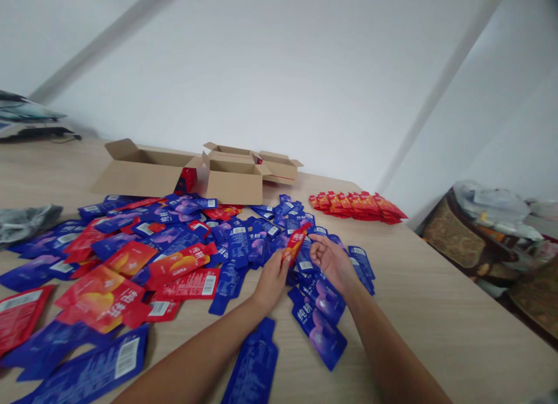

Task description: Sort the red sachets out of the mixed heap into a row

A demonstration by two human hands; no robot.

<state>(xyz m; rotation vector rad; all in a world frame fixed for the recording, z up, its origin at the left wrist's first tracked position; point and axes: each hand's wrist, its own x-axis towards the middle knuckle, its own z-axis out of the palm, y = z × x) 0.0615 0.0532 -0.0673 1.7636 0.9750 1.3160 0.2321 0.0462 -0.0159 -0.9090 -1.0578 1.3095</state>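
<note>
The counter point(436, 299) runs from the wall at its far edge to a slanting right edge, with its widest bare stretch between the right forearm and that right edge. Loose blue and red pouches crowd its left and middle, overlapping at many angles, so open room on that side comes only in small gaps. Open cartons point(135, 179) stand toward the far edge, behind the loose pouches. Near the far right corner, an overlapping row of red pouches point(355, 205) lies beyond and to the right of both hands, with bare counter on its near side.

The left hand point(271, 281) and the right hand point(333, 261) are close together over the blue pouches at the middle. The left grip is clamped on the near end of a single red pouch point(297, 242), whose long axis slants away from the person and to the right, its far end free. The right hand is just beside that free end, fingers bent, with nothing seen in them; whether its grip is apart or together, or whether it touches the pouch, cannot be told.
</note>
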